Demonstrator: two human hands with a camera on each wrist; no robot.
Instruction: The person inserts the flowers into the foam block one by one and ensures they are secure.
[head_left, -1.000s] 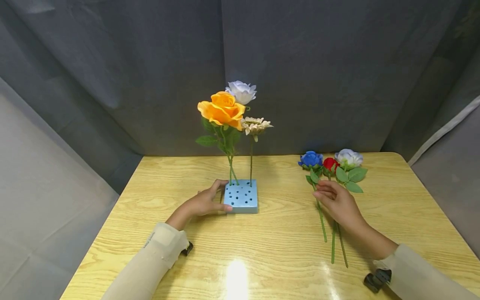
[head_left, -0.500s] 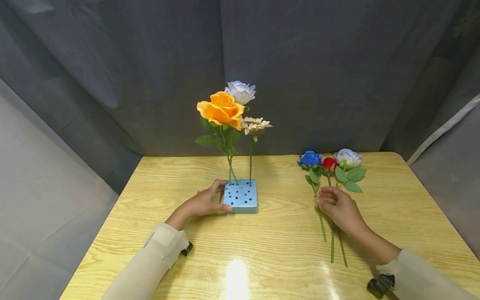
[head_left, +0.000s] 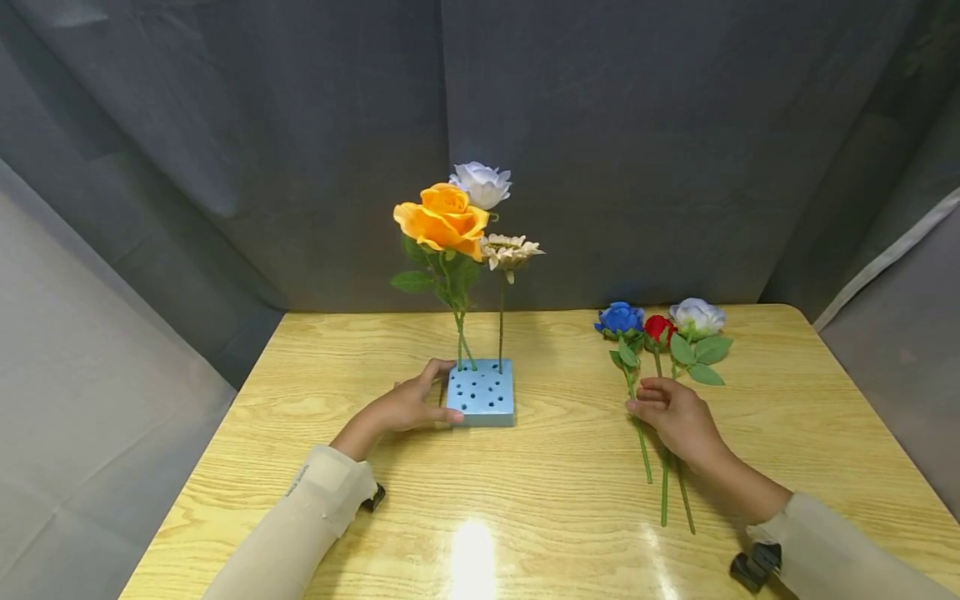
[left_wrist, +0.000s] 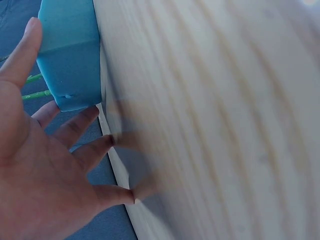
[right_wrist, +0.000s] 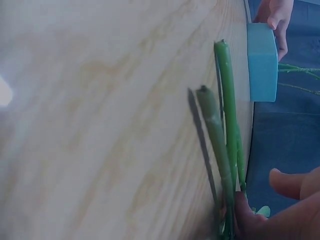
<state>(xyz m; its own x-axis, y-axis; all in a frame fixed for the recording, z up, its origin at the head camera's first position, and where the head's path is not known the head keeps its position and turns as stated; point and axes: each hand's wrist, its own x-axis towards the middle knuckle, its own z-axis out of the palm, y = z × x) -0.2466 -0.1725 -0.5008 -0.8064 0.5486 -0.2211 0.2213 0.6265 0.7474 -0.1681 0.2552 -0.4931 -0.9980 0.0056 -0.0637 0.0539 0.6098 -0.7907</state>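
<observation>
Stems [right_wrist: 228, 100] pass beneath and beside the right grip [head_left: 678, 419].

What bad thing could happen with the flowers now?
The right hand is right by stems lying close together, so it might catch the red rose when reaching for the blue rose.

The orange rose stands tall near the back of the blue block, so the block could perhaps tip if the left hand let go.
</observation>
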